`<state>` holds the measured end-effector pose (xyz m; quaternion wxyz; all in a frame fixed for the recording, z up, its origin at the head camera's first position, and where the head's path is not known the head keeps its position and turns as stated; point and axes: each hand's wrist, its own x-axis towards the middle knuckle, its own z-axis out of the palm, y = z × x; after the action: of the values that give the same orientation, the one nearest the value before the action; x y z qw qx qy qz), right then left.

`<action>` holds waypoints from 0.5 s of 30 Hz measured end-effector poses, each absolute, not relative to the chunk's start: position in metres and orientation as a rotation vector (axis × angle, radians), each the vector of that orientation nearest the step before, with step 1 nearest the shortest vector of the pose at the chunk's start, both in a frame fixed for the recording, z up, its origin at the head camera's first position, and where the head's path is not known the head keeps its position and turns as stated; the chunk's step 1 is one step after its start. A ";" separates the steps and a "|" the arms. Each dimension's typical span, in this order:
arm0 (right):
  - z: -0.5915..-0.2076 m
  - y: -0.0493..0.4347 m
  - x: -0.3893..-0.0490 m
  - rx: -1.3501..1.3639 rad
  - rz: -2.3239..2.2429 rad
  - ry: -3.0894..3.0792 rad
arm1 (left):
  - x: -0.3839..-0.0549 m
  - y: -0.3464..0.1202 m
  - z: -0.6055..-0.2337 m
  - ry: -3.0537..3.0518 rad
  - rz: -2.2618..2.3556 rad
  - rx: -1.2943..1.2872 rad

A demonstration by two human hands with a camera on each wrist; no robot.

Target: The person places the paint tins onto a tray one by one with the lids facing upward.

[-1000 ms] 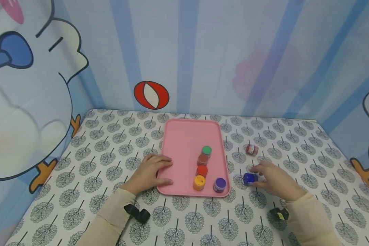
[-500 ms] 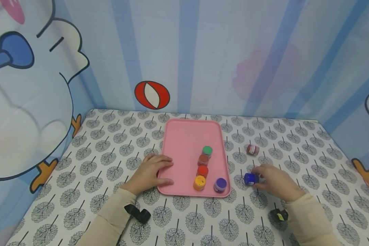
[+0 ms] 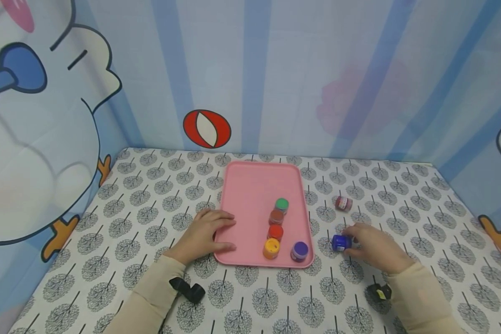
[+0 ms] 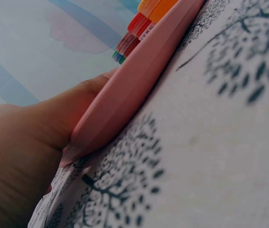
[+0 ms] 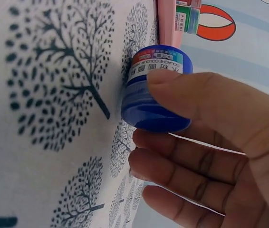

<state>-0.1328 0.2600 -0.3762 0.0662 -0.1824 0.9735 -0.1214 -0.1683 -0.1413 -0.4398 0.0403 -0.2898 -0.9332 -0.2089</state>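
Note:
My right hand (image 3: 373, 248) pinches a small blue paint jar (image 3: 339, 243) that lies on its side on the cloth, right of the pink tray (image 3: 246, 195). In the right wrist view the thumb presses on the jar's printed label, while the index finger is mostly hidden behind it; the other fingers are bent below the jar. Over the tray's left rim lies my left hand (image 3: 204, 234), its fingers loosely extended and its thumb apart from them. The left wrist view shows that hand against the tray's side wall (image 4: 120, 99).
On the tray, green (image 3: 281, 204), brown (image 3: 276, 217), red (image 3: 275, 232) and yellow-orange (image 3: 271, 249) jars form a slanting row. A purple-lidded jar (image 3: 299, 251) stands in the near right corner. Another reddish-brown jar (image 3: 343, 203) lies beyond the right hand.

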 end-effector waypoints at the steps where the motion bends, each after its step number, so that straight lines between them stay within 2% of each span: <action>1: -0.376 0.260 -0.133 -0.547 -0.376 2.933 | -0.168 -0.141 -0.440 -2.860 -0.640 -0.887; 15: -0.371 0.257 -0.133 -0.630 -0.341 2.992 | -0.168 -0.141 -0.439 -2.856 -0.646 -0.889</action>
<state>-0.1333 0.2571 -0.3712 0.0327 -0.2048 0.9720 -0.1109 -0.1676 -0.1410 -0.4387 0.0409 -0.2904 -0.9325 -0.2108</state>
